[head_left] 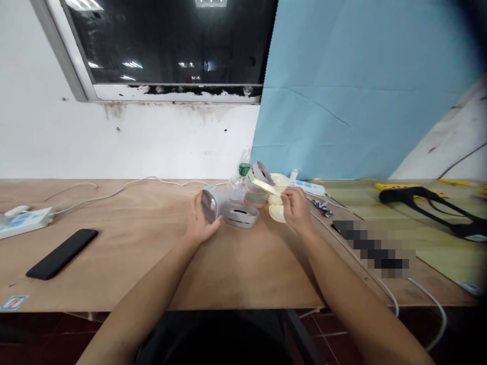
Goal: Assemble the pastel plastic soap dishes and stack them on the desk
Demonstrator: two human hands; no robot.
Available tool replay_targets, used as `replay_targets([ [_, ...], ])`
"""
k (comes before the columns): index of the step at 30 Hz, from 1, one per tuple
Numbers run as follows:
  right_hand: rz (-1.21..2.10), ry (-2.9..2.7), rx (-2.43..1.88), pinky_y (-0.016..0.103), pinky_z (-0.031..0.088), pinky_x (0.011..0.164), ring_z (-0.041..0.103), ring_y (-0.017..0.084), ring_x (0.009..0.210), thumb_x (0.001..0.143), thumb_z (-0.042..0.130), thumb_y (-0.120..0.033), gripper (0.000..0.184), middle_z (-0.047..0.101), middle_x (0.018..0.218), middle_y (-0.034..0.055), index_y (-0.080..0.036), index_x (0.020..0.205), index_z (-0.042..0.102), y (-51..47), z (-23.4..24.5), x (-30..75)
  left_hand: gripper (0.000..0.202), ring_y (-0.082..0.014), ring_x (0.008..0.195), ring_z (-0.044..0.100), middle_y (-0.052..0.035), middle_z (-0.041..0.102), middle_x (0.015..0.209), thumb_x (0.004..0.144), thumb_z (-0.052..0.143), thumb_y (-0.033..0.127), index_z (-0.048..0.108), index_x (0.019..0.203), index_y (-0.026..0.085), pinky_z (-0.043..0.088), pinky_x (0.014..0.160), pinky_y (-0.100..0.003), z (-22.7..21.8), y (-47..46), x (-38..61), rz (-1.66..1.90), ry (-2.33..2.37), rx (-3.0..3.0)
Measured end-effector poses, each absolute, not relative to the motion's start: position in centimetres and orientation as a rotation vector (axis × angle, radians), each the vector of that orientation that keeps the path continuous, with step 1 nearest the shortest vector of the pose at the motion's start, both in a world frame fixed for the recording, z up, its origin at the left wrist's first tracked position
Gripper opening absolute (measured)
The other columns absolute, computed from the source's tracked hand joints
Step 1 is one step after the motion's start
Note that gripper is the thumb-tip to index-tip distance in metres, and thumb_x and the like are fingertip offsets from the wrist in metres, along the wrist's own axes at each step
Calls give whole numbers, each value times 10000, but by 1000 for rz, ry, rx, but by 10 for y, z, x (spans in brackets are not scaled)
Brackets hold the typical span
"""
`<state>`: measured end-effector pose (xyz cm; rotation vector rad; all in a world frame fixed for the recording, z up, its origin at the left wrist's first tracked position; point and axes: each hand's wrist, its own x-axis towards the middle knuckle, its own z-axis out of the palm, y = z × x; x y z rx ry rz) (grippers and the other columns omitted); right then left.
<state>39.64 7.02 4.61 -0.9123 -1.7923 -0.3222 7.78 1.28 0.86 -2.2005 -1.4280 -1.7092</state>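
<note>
My left hand point(200, 220) is wrapped around a grey plastic cup-like container point(210, 205), which is tipped on its side with its opening facing right. In my right hand point(297, 207), pinched between thumb and fingers, is a thin cream-coloured strip point(268, 187); blur hides its exact kind. The strip passes in front of a stack of grey, green and pink containers point(255, 188). A low grey oval container point(241, 215) with a dark slot lies between my hands. Cream dishes point(277, 213) sit just left of my right hand, partly covered by it.
Clear plastic bottles point(244, 165) stand behind the containers. A black phone point(63, 253) and a white power strip point(26, 223) lie at left. Another power strip point(310, 188), white cables and a black strap-like frame point(426, 203) are at right. The wall rises behind the wooden table point(137, 263).
</note>
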Motion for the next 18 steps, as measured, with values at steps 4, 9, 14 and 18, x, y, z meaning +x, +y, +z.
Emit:
replay_targets([
  [4,-373,-1845,-1026,409,427,809,516,245,896,935,375,-326,212,559,882,88,-214,857,538,71,34,445,1009,-324,1315,349,-198,289,1440,738,683,453,67,1488,177,381,1027,-467,5,14,80,-1712,-1480,-2185],
  [9,-376,-1950,-1132,456,408,864,527,274,968,905,418,-355,225,604,934,109,-214,859,587,84,24,478,985,-327,1334,323,-198,286,1448,759,668,462,68,1485,175,376,1034,-471,2,16,80,-1700,-1470,-2176],
  [14,-40,-2027,-1201,444,422,903,585,260,984,803,571,-495,295,641,956,83,-218,768,666,88,6,483,984,-322,1344,311,-202,266,1455,763,671,450,62,1485,173,356,1055,-474,1,16,79,-1712,-1470,-2162],
  [18,48,-1928,-1237,412,455,867,612,246,935,708,660,-553,335,660,915,72,-218,713,685,85,1,472,974,-317,1351,307,-201,268,1456,771,664,451,62,1486,177,353,1060,-476,0,16,80,-1712,-1468,-2195],
])
